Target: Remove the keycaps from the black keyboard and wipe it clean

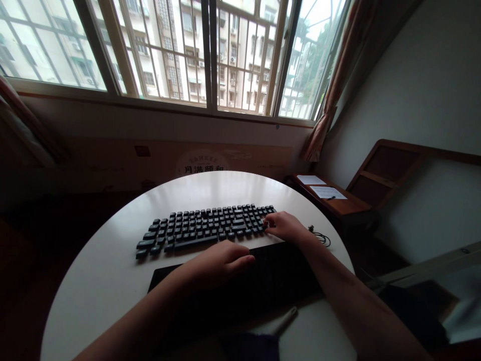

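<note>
Left hand (229, 258) over black keyboard base (276, 263), fingers held together and curled under, thumb alongside; can't tell if it grips anything. Right hand (287, 225) just beyond the base's right part, at the right end of the loose dark keycaps (207, 233), fingers bunched; can't tell if one is pinched. Keycaps sit in rows beyond the base, on the white round desk (90, 281). Coiled cable (322, 239) right of the base, light-coloured handle (287, 319) on its near side. Farther right of the base: wooden chair (355, 203) bearing papers (326, 192). Barred window (210, 55) well beyond the base.
</note>
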Tool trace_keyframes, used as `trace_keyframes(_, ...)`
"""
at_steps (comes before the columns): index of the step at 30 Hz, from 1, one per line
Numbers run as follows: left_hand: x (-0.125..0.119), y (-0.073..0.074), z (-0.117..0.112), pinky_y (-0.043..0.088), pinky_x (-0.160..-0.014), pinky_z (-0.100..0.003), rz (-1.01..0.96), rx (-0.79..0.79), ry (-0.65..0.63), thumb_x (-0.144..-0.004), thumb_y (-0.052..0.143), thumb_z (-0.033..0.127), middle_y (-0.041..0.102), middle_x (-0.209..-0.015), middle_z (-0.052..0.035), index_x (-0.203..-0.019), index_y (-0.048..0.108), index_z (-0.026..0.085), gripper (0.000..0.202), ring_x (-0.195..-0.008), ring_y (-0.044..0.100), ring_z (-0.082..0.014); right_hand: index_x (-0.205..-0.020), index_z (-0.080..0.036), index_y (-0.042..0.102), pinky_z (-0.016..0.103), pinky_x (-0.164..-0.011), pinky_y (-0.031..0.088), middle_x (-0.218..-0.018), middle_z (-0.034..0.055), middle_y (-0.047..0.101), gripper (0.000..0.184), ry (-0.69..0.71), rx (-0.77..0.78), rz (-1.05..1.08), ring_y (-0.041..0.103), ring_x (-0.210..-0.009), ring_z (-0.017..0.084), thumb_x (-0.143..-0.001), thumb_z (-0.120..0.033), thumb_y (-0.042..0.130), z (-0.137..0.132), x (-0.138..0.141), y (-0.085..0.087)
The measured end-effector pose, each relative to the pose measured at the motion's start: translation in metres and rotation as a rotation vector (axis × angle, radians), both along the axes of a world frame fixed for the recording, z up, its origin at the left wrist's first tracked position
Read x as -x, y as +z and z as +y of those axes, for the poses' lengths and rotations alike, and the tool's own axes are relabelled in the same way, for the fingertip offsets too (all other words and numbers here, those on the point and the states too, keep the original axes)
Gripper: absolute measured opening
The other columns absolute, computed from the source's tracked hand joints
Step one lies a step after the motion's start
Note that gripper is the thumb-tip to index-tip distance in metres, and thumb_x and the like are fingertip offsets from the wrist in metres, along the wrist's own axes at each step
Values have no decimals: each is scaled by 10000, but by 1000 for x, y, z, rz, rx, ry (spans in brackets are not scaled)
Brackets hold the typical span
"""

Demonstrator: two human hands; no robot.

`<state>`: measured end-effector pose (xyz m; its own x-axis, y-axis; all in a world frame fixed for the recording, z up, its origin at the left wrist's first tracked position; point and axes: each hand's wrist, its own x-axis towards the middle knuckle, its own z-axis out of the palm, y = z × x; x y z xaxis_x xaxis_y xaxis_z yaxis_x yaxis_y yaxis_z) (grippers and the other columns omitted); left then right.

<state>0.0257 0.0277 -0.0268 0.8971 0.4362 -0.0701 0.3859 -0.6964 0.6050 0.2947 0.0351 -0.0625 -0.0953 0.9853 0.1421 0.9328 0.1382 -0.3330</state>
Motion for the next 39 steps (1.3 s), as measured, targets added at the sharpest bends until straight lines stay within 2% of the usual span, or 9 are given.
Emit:
trace_keyframes(5,1,-1,0,315,-565,-250,-2,-16,-5,-993,366,535,528,-674,12,-723,503,175,470,-602,461,-127,-952,-249,744,267,-672,434,-805,-7,725,187,0,-62,29,648,-740,175,-770,-246,705,-2,0,3)
trace_keyframes(8,1,0,-1,315,-564,-250,5,-35,0,-989,380,527,543,-680,6,-720,513,174,463,-608,474,-130,-959,-207,735,300,-749,474,-864,38,728,178,20,-328,174,657,-797,193,-891,-299,598,-8,0,16)
trace_keyframes(11,1,2,-1,315,-563,-251,20,-54,5,-983,396,516,564,-691,-1,-731,536,173,449,-614,485,-134,-963,-177,731,329,-771,499,-886,82,706,386,-14,-650,390,650,-820,210,-999,-409,424,-20,-4,36)
trace_keyframes(14,1,1,0,315,-560,-253,29,-71,4,-980,398,518,576,-698,-6,-738,551,171,449,-617,493,-137,-927,-188,736,326,-732,512,-823,76,672,637,-125,-754,612,639,-782,206,-1019,-578,241,-39,-13,53)
trace_keyframes(18,1,-2,3,324,-567,-255,30,-95,-15,-975,392,539,589,-705,-13,-743,562,171,467,-629,511,-146,-871,-195,716,292,-561,505,-541,10,522,770,-138,-515,910,548,-501,153,-965,-717,159,-77,-22,52)
trace_keyframes(22,-2,-8,6,341,-589,-261,14,-105,-33,-969,390,569,624,-739,-25,-775,591,172,486,-656,536,-159,-1014,-187,685,265,-469,496,-658,17,615,526,-117,-214,1048,570,-497,141,-899,-673,522,-124,-28,32)
trace_keyframes(26,-4,-12,11,344,-594,-265,13,-101,-46,-959,377,612,626,-727,-24,-764,588,172,525,-653,542,-164,-944,-197,647,264,-473,513,-640,-28,559,342,-173,-137,1152,514,-477,115,-817,-508,709,-156,-41,16)
trace_keyframes(30,-5,-13,13,339,-590,-266,11,-102,-40,-946,364,648,615,-719,-22,-758,580,172,555,-658,537,-169,-746,-196,569,240,-440,448,-481,-75,382,337,-280,-125,1103,349,-394,87,-855,-515,578,-164,-49,6)
trace_keyframes(39,-4,-14,14,325,-588,-268,9,-104,-32,-944,366,649,576,-688,-8,-739,561,173,553,-638,509,-161,-691,-207,481,233,-450,345,-580,-25,468,387,-366,-83,902,457,-469,116,-835,-565,500,-153,-48,-20)
